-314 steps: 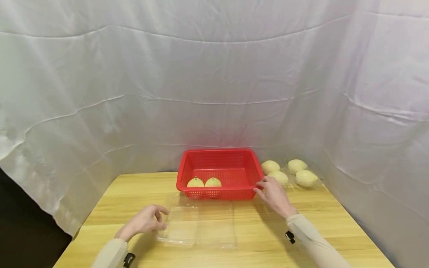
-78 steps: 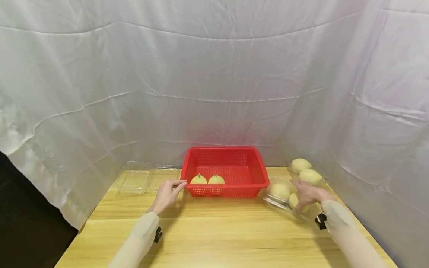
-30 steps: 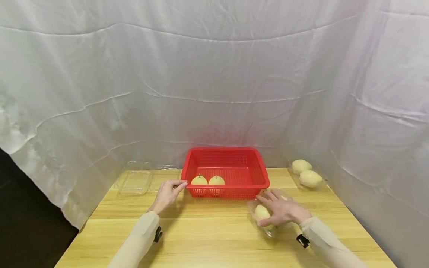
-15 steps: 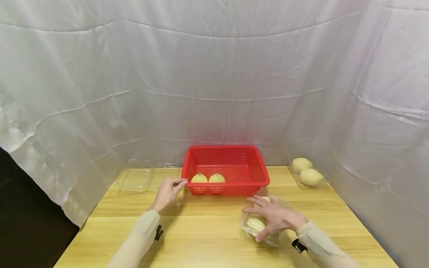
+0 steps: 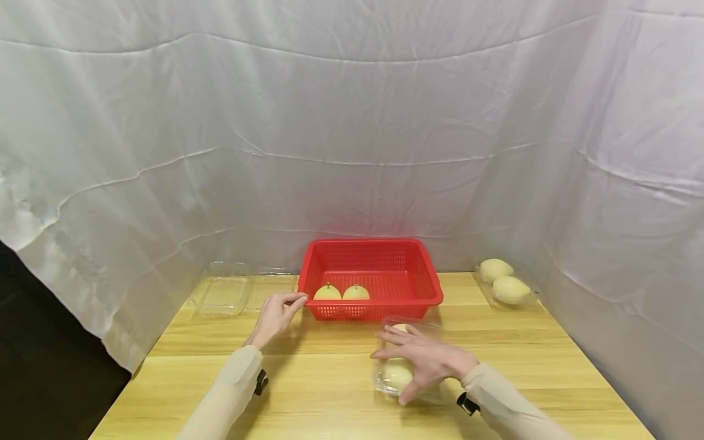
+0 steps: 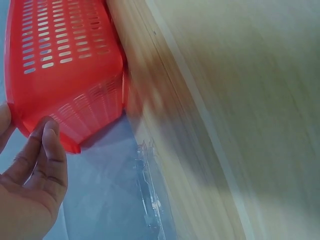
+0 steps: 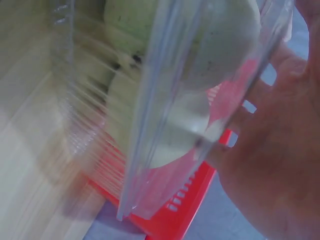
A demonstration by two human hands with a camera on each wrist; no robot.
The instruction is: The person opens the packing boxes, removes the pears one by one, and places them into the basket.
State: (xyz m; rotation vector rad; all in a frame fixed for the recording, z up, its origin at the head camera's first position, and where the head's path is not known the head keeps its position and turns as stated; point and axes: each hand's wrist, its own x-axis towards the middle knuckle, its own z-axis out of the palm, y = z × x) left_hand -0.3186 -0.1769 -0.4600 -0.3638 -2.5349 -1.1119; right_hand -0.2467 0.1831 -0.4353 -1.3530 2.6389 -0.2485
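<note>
Head view: left hand (image 5: 275,318) pinches the red basket (image 5: 379,302), probably steadying it, while right hand (image 5: 426,360) (grip splayed wide) spans the clear box (image 5: 385,389), perhaps guiding it.

Passage over the table (image 5: 324,379) between left hand (image 5: 272,321) and plastic box (image 5: 379,377), right hand (image 5: 429,360) across the box, basket (image 5: 404,303) seemingly just behind it, basket room right of two pears (image 5: 327,293), curtain (image 5: 352,146) barring the back.

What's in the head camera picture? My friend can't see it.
A right hand grips a clear box of yellow fruit at a table. The left hand pinches the rim of a red basket with two fruits inside. An open box lies at left, more fruit at right.
</note>
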